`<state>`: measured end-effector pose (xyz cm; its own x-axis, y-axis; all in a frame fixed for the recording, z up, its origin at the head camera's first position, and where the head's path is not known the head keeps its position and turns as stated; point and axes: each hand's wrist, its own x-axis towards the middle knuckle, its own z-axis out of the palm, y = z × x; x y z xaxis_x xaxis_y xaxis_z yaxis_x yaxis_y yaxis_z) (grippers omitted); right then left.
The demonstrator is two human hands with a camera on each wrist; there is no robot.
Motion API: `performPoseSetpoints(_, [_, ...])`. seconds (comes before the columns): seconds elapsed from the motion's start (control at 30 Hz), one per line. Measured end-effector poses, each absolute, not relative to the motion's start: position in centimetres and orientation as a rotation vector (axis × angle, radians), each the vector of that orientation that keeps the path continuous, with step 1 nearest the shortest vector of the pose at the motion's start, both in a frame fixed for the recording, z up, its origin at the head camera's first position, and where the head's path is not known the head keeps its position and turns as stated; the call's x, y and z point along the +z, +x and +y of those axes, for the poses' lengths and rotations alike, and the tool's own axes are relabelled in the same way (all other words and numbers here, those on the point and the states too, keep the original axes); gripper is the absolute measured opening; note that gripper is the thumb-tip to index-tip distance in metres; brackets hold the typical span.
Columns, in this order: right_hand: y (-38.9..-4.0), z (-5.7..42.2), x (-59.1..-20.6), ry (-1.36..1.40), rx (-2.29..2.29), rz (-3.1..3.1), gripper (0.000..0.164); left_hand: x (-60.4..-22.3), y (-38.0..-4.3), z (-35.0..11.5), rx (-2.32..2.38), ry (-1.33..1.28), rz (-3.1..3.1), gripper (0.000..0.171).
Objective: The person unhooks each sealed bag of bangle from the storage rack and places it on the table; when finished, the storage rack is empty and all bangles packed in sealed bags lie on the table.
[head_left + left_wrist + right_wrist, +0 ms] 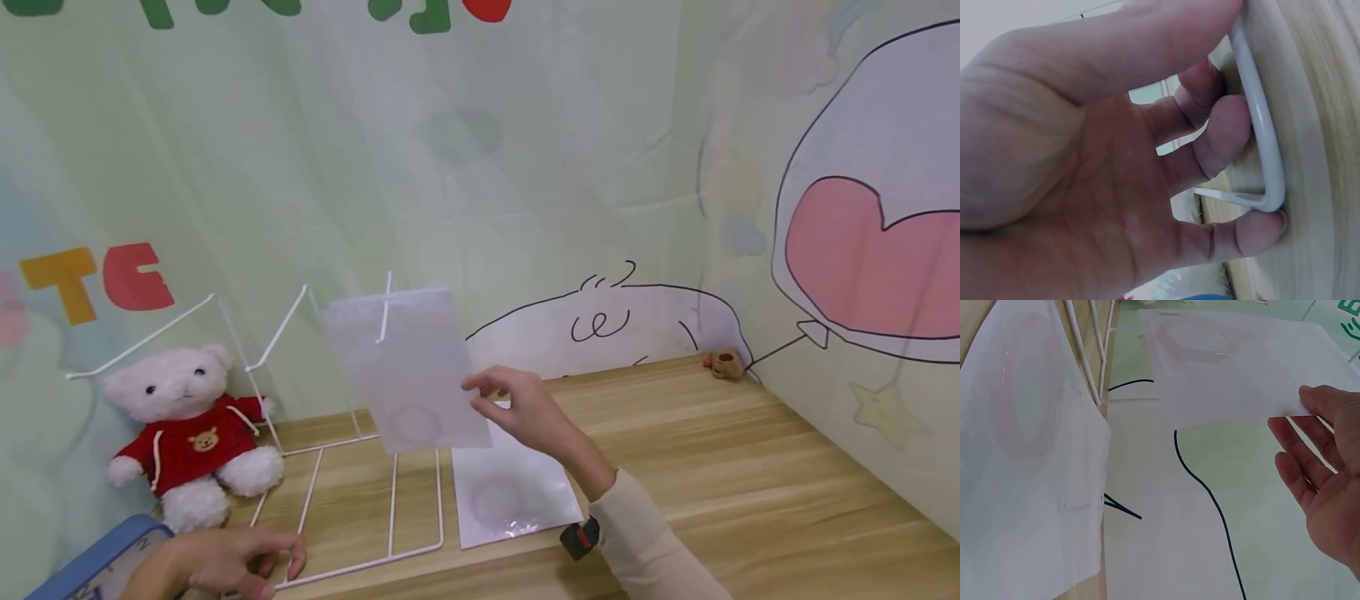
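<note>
Backdrop [360, 167]: pale green, printed with letters and cartoon outlines, faintly creased; lines the back and right.
Tabletop [697, 467]: wood-grained; looks smooth.
Wire rack [393, 504]: white, on the tabletop; bent prongs rise above its base. Probably rigid and light, apt to slide; best steadied by a base bar.
Plush bear [198, 442]: white, red top, seated at the rack's left.
Blue-rimmed clock [93, 554]: partly in view, near left.
Held sheet [412, 375]: translucent, faint ring mark, upright over the rack's right part; whether a prong carries it cannot be told. Likely very light, flexible, slick, easily creased; best pinched at an edge or corner.
Flat sheet [517, 487]: similar, glossy, lying just right of the rack; probably clings, so lift by a corner.
Right hand [528, 408]: thumb and finger pinch the held sheet's edge.
Left hand [225, 557]: well apart from the right, fingers curled at the rack's near-left corner.
Figurine [723, 364]: brown, far back.
</note>
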<state>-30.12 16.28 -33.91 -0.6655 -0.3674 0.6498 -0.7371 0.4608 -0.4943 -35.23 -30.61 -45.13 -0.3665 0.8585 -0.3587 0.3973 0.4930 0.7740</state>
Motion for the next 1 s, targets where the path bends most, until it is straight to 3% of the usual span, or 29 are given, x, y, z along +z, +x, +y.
performPoseSetpoints(0.2, [-30.2, 15.9, -34.1, 0.859, 1.082, -2.207, 0.017, -44.8, -35.0, -30.3, 0.73, 0.971, 1.993, 0.02])
performPoseSetpoints(0.47, [-30.3, 16.1, -33.9, 1.01, 1.102, -2.225, 0.019, -40.5, -32.0, -27.9, 0.722, 1.038, 1.955, 0.018])
performPoseSetpoints(0.7, [-30.0, 16.4, -33.5, 1.025, 1.121, -2.202, 0.025, -39.1, -30.7, -26.8, 0.767, 1.039, 1.96, 0.017])
performPoseSetpoints(1.0, [-29.9, 15.7, -33.6, 0.973, 1.137, -2.117, 0.007, -39.2, -30.3, -27.0, 0.762, 1.011, 1.987, 0.021])
